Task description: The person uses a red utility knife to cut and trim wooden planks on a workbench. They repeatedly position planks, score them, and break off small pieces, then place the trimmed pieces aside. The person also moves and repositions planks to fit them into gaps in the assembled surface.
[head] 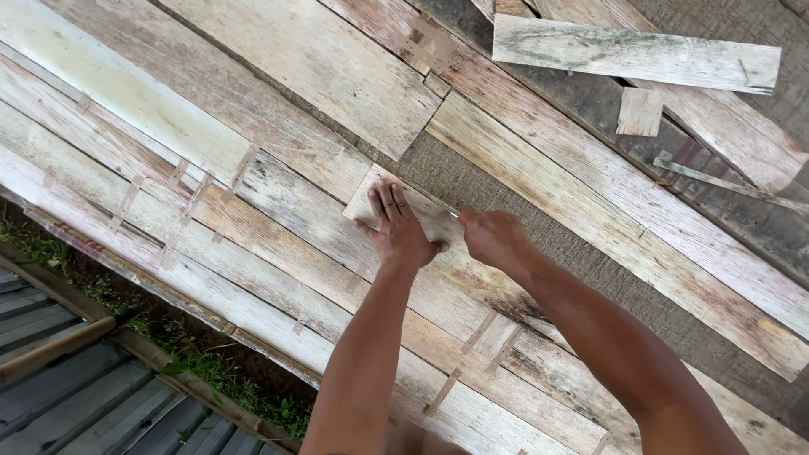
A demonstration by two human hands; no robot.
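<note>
My left hand (397, 229) lies flat, fingers spread, pressing down a small pale wooden piece (371, 198) that rests on long weathered planks (278, 227). My right hand (493, 238) is closed beside it, at the piece's right edge, pinching a thin metal object (453, 214), likely a nail or pencil; only its tip shows. Both forearms reach in from the bottom of the view.
Loose boards lie at the upper right: a long pale plank (632, 52) and a small square offcut (639, 111). Small wooden strips join the planks. At the lower left are grass (194, 354) and corrugated sheeting (76, 396) below the plank edge.
</note>
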